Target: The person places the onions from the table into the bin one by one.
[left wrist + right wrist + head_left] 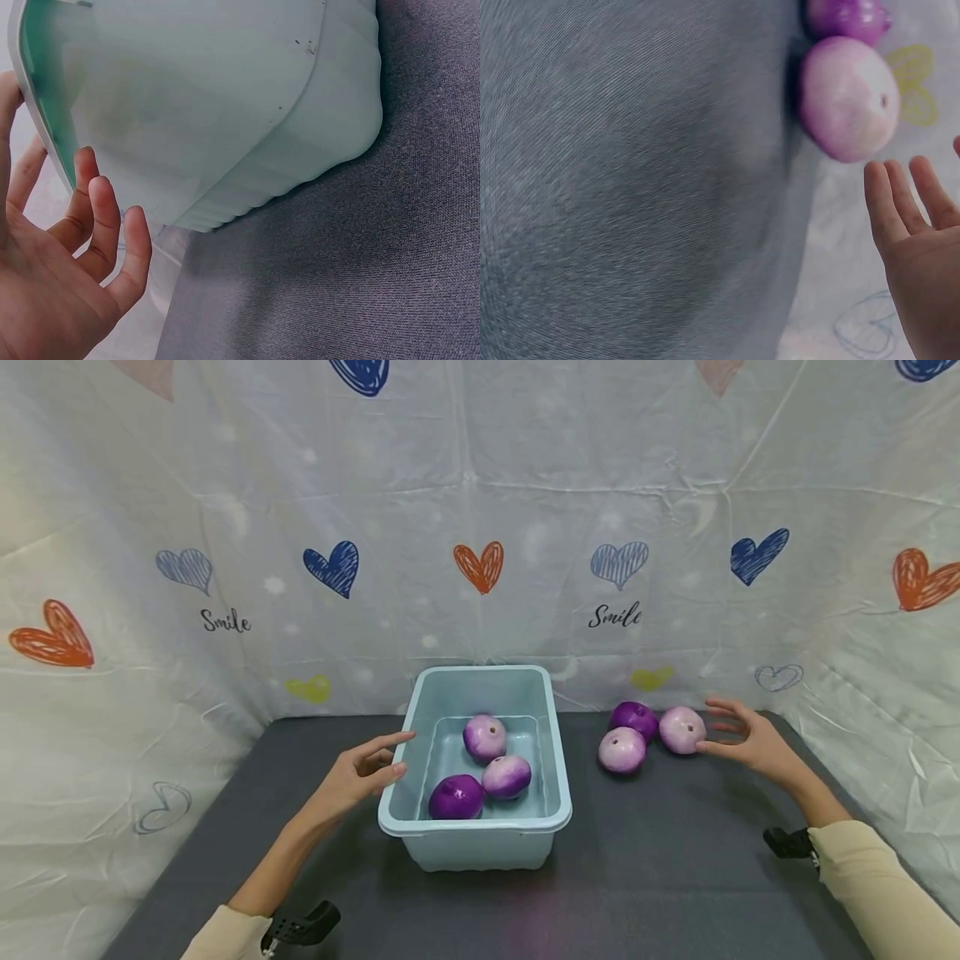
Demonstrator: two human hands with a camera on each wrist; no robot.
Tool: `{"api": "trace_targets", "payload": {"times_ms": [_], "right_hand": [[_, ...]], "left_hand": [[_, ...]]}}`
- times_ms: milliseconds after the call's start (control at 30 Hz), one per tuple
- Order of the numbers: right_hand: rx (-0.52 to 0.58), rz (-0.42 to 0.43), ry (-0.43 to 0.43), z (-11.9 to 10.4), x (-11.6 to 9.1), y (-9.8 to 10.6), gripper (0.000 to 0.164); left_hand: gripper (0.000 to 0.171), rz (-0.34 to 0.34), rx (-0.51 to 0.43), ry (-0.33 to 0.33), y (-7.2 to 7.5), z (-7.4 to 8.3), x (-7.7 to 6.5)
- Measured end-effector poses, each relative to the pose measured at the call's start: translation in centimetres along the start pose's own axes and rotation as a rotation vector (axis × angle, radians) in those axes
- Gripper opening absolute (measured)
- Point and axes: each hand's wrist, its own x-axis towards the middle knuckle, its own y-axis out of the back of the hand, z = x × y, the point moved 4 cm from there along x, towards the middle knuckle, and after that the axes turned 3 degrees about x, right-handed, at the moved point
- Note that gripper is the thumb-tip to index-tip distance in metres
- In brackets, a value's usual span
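A light blue plastic basin (480, 825) holds three purple onions: a pale one (484, 738) at the back, a two-toned one (507, 777) and a dark one (456, 797) in front. Fingertips of my left hand (365, 768) are at the basin's left rim, the other fingers loosely bent outside its wall (202, 97). Right of the basin, three more onions sit together: a dark one (634, 719), a pale one (622, 750) and another pale one (682, 730). My right hand (750, 745) is beside that last onion (849, 99), fingers spread and holding nothing.
A dark grey cloth (645, 860) covers the table. Behind it and at both sides hangs a white curtain (405, 577) printed with hearts and "Smile". Black straps (300, 927) are on both wrists.
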Motion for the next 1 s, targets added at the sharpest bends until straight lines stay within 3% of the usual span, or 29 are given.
{"api": "trace_targets", "payload": {"times_ms": [467,767,1000], "right_hand": [[-0.023,-0.011,-0.065,2.0,1.3,-1.4,0.094],[0.013,0.037,-0.106,2.9,2.5,-2.2,0.092],[0.01,0.082,-0.091,3.2,2.9,-2.5,0.083]], "left_hand": [[0.048,-0.003,-0.002,-0.031,-0.2,0.0,0.0],[0.048,0.003,0.002,-0.029,-0.1,0.1,-0.1],[0.048,0.004,0.002,-0.02,-0.1,0.1,-0.1]]}}
